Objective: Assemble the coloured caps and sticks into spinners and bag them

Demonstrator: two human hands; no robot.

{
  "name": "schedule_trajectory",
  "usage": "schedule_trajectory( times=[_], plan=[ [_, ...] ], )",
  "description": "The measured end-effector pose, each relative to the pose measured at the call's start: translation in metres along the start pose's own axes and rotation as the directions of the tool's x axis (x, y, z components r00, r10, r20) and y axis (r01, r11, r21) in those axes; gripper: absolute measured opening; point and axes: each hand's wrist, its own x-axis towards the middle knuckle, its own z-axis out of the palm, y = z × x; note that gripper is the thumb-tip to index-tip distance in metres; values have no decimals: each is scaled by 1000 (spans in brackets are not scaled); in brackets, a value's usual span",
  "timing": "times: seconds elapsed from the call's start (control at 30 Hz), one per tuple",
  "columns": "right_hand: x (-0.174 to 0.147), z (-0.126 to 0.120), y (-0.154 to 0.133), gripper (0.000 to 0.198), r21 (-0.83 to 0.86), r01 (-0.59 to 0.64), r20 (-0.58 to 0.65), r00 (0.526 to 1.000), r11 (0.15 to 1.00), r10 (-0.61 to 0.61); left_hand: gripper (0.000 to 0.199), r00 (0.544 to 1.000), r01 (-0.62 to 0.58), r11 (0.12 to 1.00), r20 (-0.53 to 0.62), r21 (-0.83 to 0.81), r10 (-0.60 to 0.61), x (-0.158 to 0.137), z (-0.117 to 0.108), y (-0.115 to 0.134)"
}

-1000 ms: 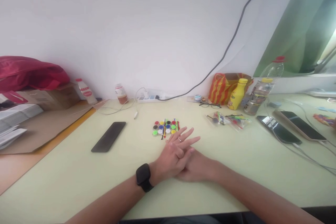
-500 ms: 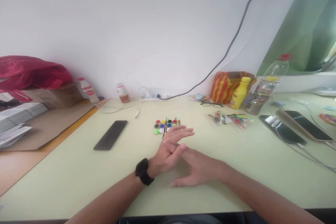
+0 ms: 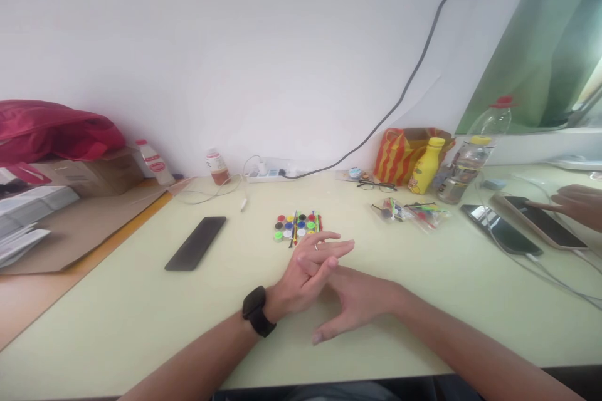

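Note:
My left hand (image 3: pixel 301 272), with a black watch (image 3: pixel 258 311) on the wrist and a ring on one finger, is turned to the right with fingers stretched out. My right hand (image 3: pixel 360 301) meets it over the table, its thumb spread apart and its fingers partly hidden against the left hand. Neither hand holds an object. Just beyond them lies a set of small pots with coloured lids (image 3: pixel 289 225), with thin brush-like sticks (image 3: pixel 295 229) across it; its near edge is partly covered by my left hand.
A dark phone (image 3: pixel 196 243) lies on the left. On the right are bagged small items (image 3: pixel 426 215), glasses (image 3: pixel 376 186), a yellow bottle (image 3: pixel 426 168), a striped bag (image 3: pixel 395 153) and two phones on cables. Another person's hand (image 3: pixel 576 203) touches the farther-right phone (image 3: pixel 540 219).
Another person's hand has come in from the right onto a phone. My hands stay together; the right thumb has shifted down slightly and the left fingers have spread a little. The view has moved slightly.

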Motion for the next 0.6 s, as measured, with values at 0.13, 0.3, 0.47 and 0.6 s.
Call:
schedule_trajectory(
  times=[0.13,0.3,0.47,0.6],
  plan=[
    [0,4,3,106,-19,-27,-110,994,999,24,53,999,-17,999,-42,33,18,3,-9,-11],
    [4,0,22,75,-207,30,-340,935,978,-100,53,943,96,992,-327,85,-64,14,-29,-33],
    [2,-12,43,42,-340,-127,-438,898,932,-37,24,870,307,911,-469,275,-152,21,-46,-60],
    [1,-17,54,45,-330,-162,-410,912,930,13,10,937,282,858,-317,430,-149,19,-44,-69]
  ],
)
